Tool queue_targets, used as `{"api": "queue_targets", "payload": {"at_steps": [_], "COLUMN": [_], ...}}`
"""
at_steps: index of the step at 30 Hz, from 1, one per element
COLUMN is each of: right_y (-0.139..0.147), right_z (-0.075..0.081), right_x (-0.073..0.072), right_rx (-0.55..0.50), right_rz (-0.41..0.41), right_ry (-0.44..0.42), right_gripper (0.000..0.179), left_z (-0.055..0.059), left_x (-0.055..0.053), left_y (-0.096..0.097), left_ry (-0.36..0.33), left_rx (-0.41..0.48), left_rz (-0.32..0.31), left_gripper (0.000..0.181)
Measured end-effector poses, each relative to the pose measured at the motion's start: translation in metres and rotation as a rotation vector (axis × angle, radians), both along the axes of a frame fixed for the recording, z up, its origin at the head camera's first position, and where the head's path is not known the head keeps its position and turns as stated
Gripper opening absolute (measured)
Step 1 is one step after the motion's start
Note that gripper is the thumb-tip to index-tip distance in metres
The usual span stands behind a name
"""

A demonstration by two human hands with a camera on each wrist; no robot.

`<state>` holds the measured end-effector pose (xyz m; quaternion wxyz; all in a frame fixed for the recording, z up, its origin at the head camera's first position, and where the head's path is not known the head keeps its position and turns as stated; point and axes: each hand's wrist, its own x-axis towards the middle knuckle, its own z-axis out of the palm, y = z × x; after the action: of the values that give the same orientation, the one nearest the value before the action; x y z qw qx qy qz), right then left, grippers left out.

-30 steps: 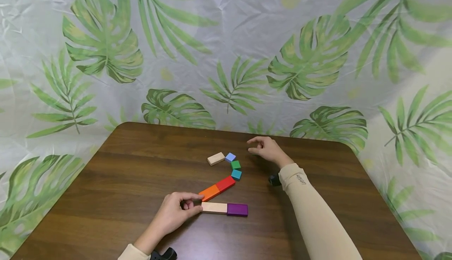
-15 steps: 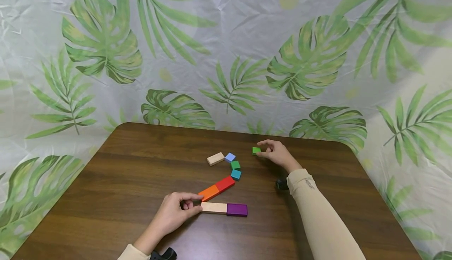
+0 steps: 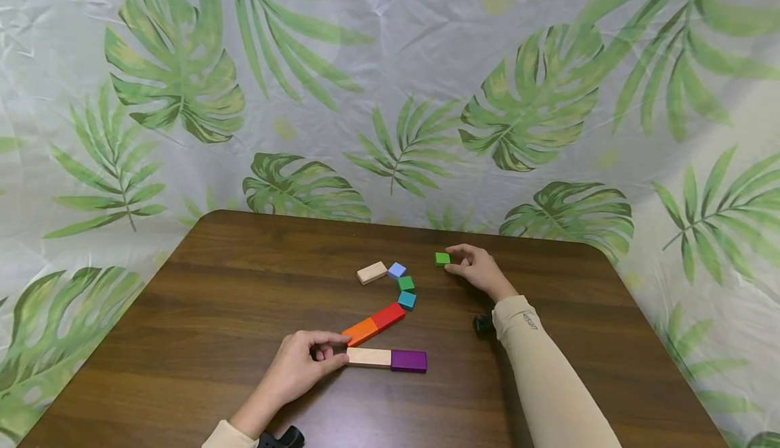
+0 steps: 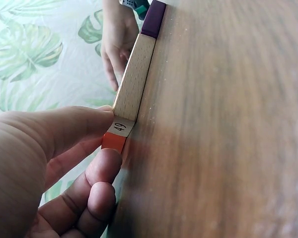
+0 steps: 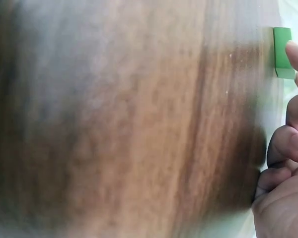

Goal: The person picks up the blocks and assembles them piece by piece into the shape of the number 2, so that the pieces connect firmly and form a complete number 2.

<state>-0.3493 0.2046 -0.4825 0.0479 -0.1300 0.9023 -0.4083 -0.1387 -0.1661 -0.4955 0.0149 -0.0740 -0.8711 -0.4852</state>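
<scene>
At the far right of the arrangement, my right hand (image 3: pixel 478 271) has its thumb and index finger at the right side of a bright green wooden block (image 3: pixel 442 259), pinching its edges. In the right wrist view the thumb overlaps this green block (image 5: pixel 283 52). Lower down, my left hand (image 3: pixel 305 361) pinches the left ends of two blocks: its index finger is on the orange block (image 3: pixel 361 331), its thumb on the plain wooden block (image 3: pixel 370 358). A number 49 shows on the plain block's end (image 4: pixel 120 127) in the left wrist view.
A purple block (image 3: pixel 409 361) abuts the plain one, and a red block (image 3: pixel 387 316) abuts the orange. Teal (image 3: pixel 407 300), dark green (image 3: pixel 405 283) and light blue (image 3: pixel 397 270) blocks curve upward to another plain block (image 3: pixel 372 273). The brown table (image 3: pixel 244 279) meets a leaf-print cloth (image 3: pixel 390 82).
My right hand has shifted right and slightly toward me, bringing the bright green block into sight beside its fingertips. The left hand and the other blocks stay in place.
</scene>
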Motion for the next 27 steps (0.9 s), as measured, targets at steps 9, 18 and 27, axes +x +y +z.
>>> {"api": "queue_targets", "payload": {"at_steps": [9,18,27], "right_y": [-0.0002,-0.0004,0.0030], "right_z": [-0.0042,-0.0032,-0.0034], "right_x": [-0.0023,-0.0001,0.0027], "right_rx": [0.024,0.023,-0.013], "right_rz": [0.006,-0.001,0.009], "right_ry": [-0.012,-0.036,-0.074], "right_gripper": [0.046,0.043,0.044], "left_z": [0.0014,0.0017,0.0017], "left_x": [0.0014,0.0015,0.0002], "left_y": [0.0013,0.0002,-0.0001], "left_ry": [0.002,-0.012,-0.022], "left_rx": [-0.011,-0.012,-0.015], "left_rz": [0.005,0.003,-0.001], "left_gripper": [0.022,0.022,0.022]}}
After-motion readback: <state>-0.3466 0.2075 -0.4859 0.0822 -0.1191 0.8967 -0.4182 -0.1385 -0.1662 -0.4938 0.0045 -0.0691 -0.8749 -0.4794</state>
